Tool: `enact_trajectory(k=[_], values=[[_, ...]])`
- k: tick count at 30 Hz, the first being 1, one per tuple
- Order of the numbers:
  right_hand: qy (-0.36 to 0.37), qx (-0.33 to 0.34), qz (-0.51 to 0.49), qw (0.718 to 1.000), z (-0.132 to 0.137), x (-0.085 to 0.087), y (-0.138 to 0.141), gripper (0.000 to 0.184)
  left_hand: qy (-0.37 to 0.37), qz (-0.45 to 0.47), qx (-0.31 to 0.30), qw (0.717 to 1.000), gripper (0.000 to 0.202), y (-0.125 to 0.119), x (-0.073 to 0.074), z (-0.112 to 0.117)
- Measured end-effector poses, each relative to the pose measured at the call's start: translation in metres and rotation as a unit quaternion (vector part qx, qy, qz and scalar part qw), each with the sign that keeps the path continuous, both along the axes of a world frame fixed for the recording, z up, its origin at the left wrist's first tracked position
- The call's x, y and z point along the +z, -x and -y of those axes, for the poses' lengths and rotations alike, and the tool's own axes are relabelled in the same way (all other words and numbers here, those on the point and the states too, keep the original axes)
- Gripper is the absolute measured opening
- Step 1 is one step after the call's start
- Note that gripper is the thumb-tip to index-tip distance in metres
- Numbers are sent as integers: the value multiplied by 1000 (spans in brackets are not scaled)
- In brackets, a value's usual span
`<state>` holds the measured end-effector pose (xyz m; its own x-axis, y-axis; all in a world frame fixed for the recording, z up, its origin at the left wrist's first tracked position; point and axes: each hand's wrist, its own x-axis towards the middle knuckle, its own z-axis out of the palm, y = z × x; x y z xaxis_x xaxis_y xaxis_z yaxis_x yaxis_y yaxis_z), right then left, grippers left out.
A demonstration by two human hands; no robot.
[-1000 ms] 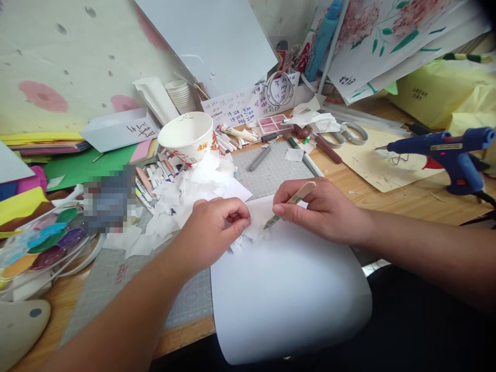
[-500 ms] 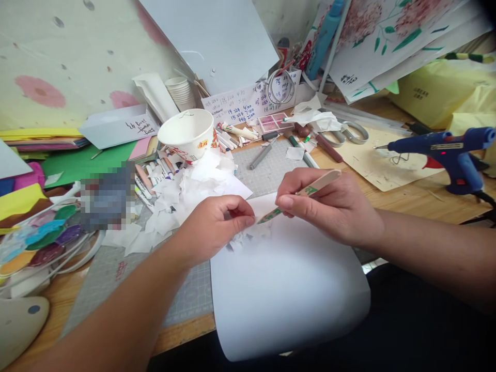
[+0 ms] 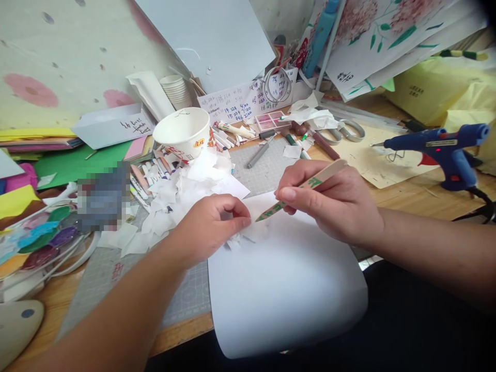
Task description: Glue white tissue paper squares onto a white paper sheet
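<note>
My left hand [image 3: 209,227] is curled in a pinch on a small torn piece of white paper [image 3: 242,238] that lies on a large white sheet [image 3: 282,279]. My right hand [image 3: 333,204] grips a flat wooden stick [image 3: 306,187] with green marks, held like a pen. The stick's tip points down and left, almost touching the scrap just beside my left fingertips. The big sheet curls over the desk's front edge toward me.
A heap of torn white paper scraps [image 3: 186,191] lies behind my left hand, beside a paper cup [image 3: 182,133] and several markers [image 3: 155,168]. A blue glue gun [image 3: 442,150] stands at right, scissors [image 3: 344,132] behind it. Coloured paper [image 3: 77,163] and a palette [image 3: 42,240] crowd the left.
My right hand has tilted the stick flatter and drawn it slightly up and right; its tip now rests by my left fingertips. My left hand keeps its pinch on the scrap.
</note>
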<state>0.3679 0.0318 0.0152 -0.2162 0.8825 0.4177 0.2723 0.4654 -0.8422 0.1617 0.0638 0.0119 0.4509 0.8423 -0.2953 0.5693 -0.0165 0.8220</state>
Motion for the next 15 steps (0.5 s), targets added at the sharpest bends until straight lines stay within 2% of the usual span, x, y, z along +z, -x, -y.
enact_trajectory(k=[7, 15], values=[[-47, 43, 126, 990, -2, -2, 6, 15, -113, -80, -12, 990, 13, -1, -9, -2], [-94, 52, 197, 974, -6, -11, 7, 11, -159, -112, -38, 980, 9, -1, -8, -3]])
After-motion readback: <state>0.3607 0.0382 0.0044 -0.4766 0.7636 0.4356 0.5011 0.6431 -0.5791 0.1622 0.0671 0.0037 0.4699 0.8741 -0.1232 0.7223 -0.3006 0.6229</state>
